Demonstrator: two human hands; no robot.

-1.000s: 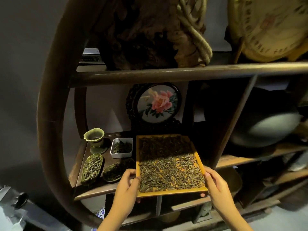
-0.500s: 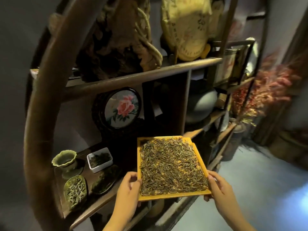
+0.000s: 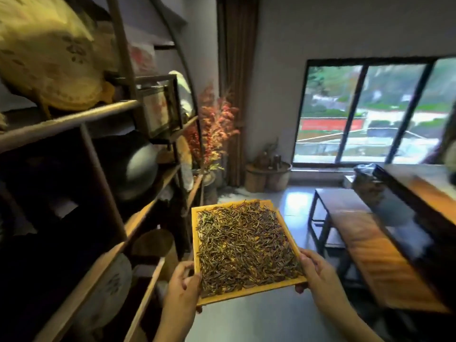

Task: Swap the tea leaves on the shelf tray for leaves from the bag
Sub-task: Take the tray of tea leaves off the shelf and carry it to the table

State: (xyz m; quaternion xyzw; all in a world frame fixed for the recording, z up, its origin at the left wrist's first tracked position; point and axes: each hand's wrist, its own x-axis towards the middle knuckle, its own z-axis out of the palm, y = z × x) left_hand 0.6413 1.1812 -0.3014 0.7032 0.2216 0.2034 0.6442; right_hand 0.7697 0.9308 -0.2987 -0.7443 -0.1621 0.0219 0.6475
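Yellow wood frames a shallow square tray at lower centre of the frame, held out in the air over a pale floor, clear of the dark shelf unit that fills the left side. Loose tea leaves, thin and brown-green, cover the tray almost edge to edge and lie level with its low rim. The left hand grasps the near left corner, thumb on the rim and fingers curled beneath. The right hand grasps the near right edge the same way. The far half of the tray has no support.

Risk, as a judgement: the rim is so low that a slight forward dip would likely slide leaves off the far edge onto the floor. A quick turn could do the same. A long wooden table and a bench stand at right, close enough for a tray corner to clip. A dark bag-like shape sits at the table's far end; whether it is the tea bag cannot be told.
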